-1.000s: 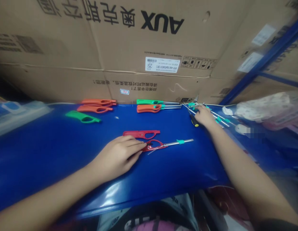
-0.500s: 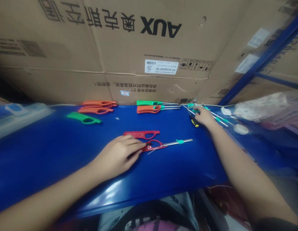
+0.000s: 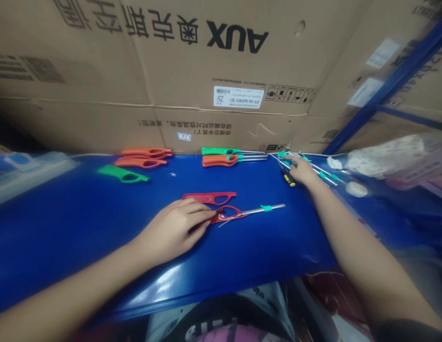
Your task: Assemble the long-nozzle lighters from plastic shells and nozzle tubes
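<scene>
My left hand (image 3: pixel 180 224) is closed on the handle of a red gas lighter (image 3: pixel 232 212) lying on the blue table. A thin wire or tube hangs from its trigger opening, and its metal barrel (image 3: pixel 254 211) carries a green collar. Just behind lies a loose red handle shell (image 3: pixel 216 197), partly covered by my fingers. At the back right, my right hand (image 3: pixel 301 168) reaches into a group of metal lighter barrels (image 3: pixel 319 169) with green collars. Its fingers are bent and pressed down there; whatever they pinch is hidden. A black-and-yellow screwdriver (image 3: pixel 288 179) lies beside this hand.
Orange handle shells (image 3: pixel 140 163) and a green shell (image 3: pixel 124 175) lie at the back left. Lighters with green (image 3: pixel 220 151) and orange handles (image 3: pixel 219 161) lie at the back middle. A large cardboard box (image 3: pixel 171 85) stands behind. A round white object (image 3: pixel 356 189) and plastic bags (image 3: pixel 388 159) are rightward.
Almost nothing differs. The view has shifted very slightly, and both hands stay where they were, the left on the red lighter and the right among the barrels.
</scene>
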Demonstrator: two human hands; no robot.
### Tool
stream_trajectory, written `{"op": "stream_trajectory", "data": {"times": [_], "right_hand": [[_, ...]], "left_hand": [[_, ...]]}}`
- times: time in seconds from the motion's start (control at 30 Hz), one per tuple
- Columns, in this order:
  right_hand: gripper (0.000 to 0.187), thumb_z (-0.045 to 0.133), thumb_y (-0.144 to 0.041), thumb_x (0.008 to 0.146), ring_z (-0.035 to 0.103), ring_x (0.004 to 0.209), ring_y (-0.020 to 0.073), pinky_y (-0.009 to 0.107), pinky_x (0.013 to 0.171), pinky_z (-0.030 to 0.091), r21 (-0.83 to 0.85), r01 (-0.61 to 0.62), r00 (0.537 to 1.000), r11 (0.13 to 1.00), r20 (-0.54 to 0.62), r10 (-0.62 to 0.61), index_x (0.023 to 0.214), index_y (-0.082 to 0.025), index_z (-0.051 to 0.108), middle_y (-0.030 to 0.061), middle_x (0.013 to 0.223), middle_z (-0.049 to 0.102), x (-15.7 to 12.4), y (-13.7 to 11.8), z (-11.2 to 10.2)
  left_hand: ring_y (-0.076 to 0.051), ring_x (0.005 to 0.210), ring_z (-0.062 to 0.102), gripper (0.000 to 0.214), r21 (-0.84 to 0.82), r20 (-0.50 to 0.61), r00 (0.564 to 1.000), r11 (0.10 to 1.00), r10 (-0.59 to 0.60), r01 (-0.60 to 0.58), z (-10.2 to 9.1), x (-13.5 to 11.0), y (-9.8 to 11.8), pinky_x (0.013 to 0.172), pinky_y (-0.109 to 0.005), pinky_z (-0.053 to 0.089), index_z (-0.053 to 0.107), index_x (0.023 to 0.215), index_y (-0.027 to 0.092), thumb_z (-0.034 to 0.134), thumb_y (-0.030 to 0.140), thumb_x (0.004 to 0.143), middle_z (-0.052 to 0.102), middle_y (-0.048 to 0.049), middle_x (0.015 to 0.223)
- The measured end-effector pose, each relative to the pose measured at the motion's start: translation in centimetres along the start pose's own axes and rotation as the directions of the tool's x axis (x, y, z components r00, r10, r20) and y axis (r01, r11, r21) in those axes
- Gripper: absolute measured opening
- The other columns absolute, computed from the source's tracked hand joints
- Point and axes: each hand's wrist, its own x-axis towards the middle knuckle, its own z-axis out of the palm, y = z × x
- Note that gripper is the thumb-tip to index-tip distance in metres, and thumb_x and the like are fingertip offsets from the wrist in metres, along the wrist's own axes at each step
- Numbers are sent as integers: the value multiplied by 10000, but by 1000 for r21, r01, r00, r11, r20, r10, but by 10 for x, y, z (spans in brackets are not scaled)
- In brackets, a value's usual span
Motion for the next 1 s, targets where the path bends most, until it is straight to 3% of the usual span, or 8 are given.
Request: {"op": "stream_trajectory", "data": {"times": [0.23, 0.4, 0.5, 0.63, 0.87, 1.0], "right_hand": [[423, 552, -125, 759, 668, 1022, 291, 408, 894, 523, 5, -15, 1000, 1000, 20, 15, 1124, -186, 757, 142, 1125, 726, 2, -2, -1], [338, 582, -118, 721, 662, 1075, 327, 455, 923, 505, -6, -77, 997, 997, 9, 77, 992, -198, 768, 147, 1157, 719, 0, -4, -6], [286, 576, -128, 731, 676, 1029, 313, 426, 904, 508, 1, -115, 993, 993, -8, 115, 935, -196, 765, 130, 1061, 743, -2, -5, -9], [279, 560, -114, 741, 682, 980, 282, 371, 885, 511, 17, -141, 989, 990, -45, 141, 925, -184, 757, 110, 974, 754, -4, -4, -13], [285, 684, -233, 764, 654, 1054, 305, 395, 883, 511, 20, -175, 980, 984, -89, 176, 1039, -177, 737, 125, 1112, 716, -6, 0, -19], [106, 683, -234, 765, 657, 993, 322, 435, 861, 508, 27, -189, 978, 982, -86, 190, 831, -180, 747, 129, 1024, 710, -8, 0, -20]], "left_hand": [[-227, 1034, 691, 282, -12, 6, 1000, 1000, -17, 17, 0, 2, -1, 910, -398, 544, 711, 1190, 245, 524, 237, 980, 742, -48, 1148], [-225, 1033, 691, 283, -13, 2, 1000, 1000, -10, 10, 0, 2, -2, 902, -384, 548, 716, 1184, 243, 523, 231, 978, 744, -53, 1142], [-224, 1026, 692, 280, -12, 4, 1000, 1000, -11, 11, 1, 2, -2, 900, -385, 548, 717, 1180, 246, 522, 235, 979, 744, -53, 1143], [-220, 1026, 690, 287, -9, 16, 1000, 1000, -11, 12, 0, 2, -2, 894, -382, 548, 711, 1194, 250, 520, 231, 980, 741, -49, 1153], [-218, 1013, 695, 298, 3, -9, 1000, 1000, 11, -11, -2, 2, 0, 893, -371, 555, 716, 1202, 242, 522, 229, 976, 746, -64, 1139], [-222, 1014, 697, 294, 10, -11, 1000, 1000, 8, -8, -2, 2, 0, 908, -377, 552, 724, 1189, 244, 520, 236, 977, 750, -61, 1132]]}}
